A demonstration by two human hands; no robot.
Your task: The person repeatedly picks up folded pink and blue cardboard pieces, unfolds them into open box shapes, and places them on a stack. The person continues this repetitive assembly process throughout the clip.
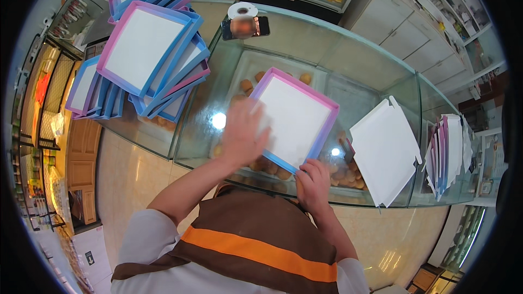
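A shallow folded cardboard box (297, 114), white inside with pink and blue walls, lies on the glass counter in front of me. Its near corner is pinched by my right hand (313, 184), the fingers curled over the wall. At the box's left edge, my left hand (242, 133) is blurred by motion; whether it touches the wall cannot be made out. Flat white cardboard blanks (388, 149) lie to the right of the box.
Stacked folded boxes (144, 49) stand at the left of the counter. A phone (245, 28) and a white roll (243, 10) are at its far edge. Upright cardboard sheets (444, 152) stand at the far right. Round brown baked goods (348, 174) sit beneath the glass counter top (359, 49).
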